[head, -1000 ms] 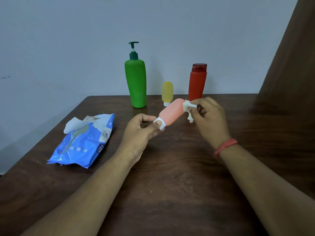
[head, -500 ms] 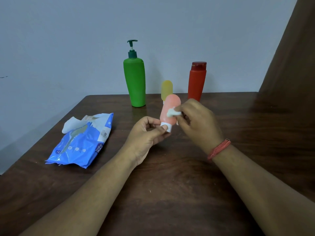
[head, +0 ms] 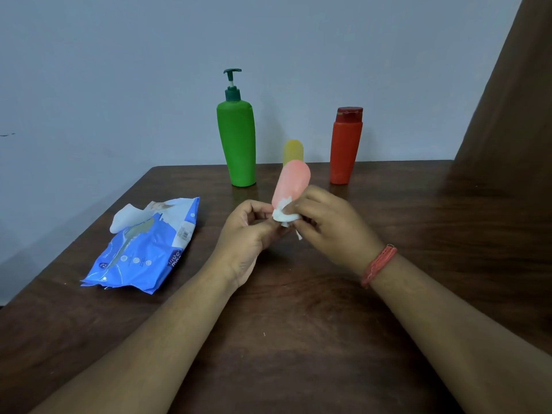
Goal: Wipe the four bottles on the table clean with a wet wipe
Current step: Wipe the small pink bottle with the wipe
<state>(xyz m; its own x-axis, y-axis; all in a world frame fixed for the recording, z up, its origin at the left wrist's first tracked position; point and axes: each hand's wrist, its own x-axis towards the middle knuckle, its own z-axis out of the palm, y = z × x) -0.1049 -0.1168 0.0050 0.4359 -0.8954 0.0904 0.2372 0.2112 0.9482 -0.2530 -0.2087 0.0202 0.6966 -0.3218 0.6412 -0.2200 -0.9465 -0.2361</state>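
Steadying pink bottle (head: 292, 182) in my left hand (head: 249, 231), pinched low so my right hand (head: 324, 227), pinching wet wipe (head: 283, 215), reaches its base.

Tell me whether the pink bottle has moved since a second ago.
Yes. The pink bottle has swung upright from lying slanted, now overlapping the standing yellow bottle.

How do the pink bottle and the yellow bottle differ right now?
The pink bottle is lifted, tilted and gripped by the left hand; the yellow bottle stands untouched on the table. The right hand presses a wet wipe on the pink one only. Both are small and round-ended.
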